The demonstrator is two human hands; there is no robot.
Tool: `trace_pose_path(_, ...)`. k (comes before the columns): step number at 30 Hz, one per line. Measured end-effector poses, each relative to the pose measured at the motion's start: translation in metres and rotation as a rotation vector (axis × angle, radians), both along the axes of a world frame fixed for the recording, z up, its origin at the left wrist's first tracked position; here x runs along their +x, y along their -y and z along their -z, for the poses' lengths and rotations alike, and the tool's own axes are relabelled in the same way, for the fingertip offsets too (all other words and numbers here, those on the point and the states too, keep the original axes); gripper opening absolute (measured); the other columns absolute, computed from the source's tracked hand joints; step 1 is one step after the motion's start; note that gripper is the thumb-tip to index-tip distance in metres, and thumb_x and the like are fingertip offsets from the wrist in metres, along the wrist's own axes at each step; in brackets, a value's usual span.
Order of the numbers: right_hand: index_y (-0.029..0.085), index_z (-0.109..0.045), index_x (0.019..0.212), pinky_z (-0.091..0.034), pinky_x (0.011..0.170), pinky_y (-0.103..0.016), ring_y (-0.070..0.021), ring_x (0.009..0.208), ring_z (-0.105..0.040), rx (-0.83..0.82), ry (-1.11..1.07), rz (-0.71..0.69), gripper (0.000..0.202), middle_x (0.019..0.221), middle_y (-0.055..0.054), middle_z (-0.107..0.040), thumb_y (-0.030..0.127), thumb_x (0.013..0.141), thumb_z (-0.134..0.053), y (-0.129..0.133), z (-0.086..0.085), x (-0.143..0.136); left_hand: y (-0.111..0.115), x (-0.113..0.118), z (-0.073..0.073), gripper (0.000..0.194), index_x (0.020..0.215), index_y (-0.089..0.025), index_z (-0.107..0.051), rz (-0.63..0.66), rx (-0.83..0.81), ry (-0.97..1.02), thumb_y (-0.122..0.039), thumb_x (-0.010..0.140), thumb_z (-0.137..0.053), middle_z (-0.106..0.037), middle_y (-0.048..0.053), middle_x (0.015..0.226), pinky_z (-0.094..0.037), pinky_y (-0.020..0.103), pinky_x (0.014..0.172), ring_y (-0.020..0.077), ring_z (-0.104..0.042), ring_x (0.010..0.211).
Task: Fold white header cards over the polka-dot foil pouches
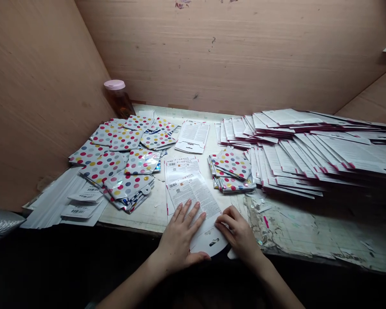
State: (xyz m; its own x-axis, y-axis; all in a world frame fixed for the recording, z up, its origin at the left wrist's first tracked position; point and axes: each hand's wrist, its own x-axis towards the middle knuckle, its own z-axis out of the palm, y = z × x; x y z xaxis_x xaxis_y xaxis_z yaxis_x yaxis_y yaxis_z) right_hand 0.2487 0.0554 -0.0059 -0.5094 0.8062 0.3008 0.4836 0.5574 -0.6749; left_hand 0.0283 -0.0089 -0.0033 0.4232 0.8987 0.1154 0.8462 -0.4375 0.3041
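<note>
My left hand lies flat with fingers spread on a white printed card, which has a hang hole in its rounded near end. At the card's right edge is my right hand, thumb and fingers pinched together. Whatever is between those fingertips is hidden, and a small white piece shows below that hand. Under and beyond the top card lie more printed cards, partly covered. Just beyond my right hand rests a small pile of polka-dot packets.
Polka-dot packets heap at the left, beside white barcode-labelled sheets. Long rows of white cards fan across the right. A pink-lidded bottle stands in the back left corner. Wooden panels enclose the table; its near edge is worn.
</note>
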Motion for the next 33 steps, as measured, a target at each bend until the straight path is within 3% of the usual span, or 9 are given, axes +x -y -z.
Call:
trace_pose_path(12,0.022,-0.059,0.082,-0.047,0.07,-0.031,-0.0179,0.08,-0.054,-0.025,0.045,-0.07,0.01,0.085,-0.002,-0.05,0.019,0.091,-0.055,-0.0019,-0.0013,0.0025,-0.0002,0.0033,0.0001,0.106,0.15,-0.02,-0.028,-0.013,-0.022,0.02,-0.085,0.068,-0.046,-0.021,0.015,0.159,-0.013,0.059,0.115,0.0406,-0.011,0.146)
trace_pose_path(20,0.021,-0.061,0.084,-0.049,0.073,-0.032,-0.0184,0.082,-0.055,-0.029,0.022,-0.041,0.009,0.088,-0.003,-0.05,0.021,0.091,-0.056,0.0016,-0.001,0.001,0.0004,0.0032,-0.0011,0.113,0.15,-0.02,-0.027,-0.01,-0.024,0.018,-0.089,0.063,-0.046,-0.021,0.016,0.159,-0.012,0.059,0.115,0.0411,-0.01,0.146)
trace_pose_path(24,0.021,-0.064,0.094,-0.051,0.073,-0.032,-0.0182,0.08,-0.056,-0.022,0.007,-0.006,0.009,0.089,-0.004,-0.05,0.023,0.092,-0.056,0.0019,-0.0012,-0.0013,0.001,0.0036,-0.0011,0.114,0.151,-0.02,-0.027,-0.007,-0.029,0.012,-0.09,0.062,-0.045,-0.021,0.017,0.159,-0.011,0.058,0.115,0.0411,-0.01,0.146)
trace_pose_path(33,0.021,-0.065,0.088,-0.05,0.071,-0.031,-0.0174,0.077,-0.056,0.012,0.031,0.013,0.012,0.085,-0.003,-0.05,0.025,0.093,-0.054,0.0015,-0.0025,-0.0033,-0.0005,0.0043,-0.0009,0.114,0.15,-0.019,-0.028,-0.007,-0.03,0.018,-0.089,0.062,-0.046,-0.022,0.017,0.158,-0.011,0.058,0.115,0.0411,-0.01,0.146)
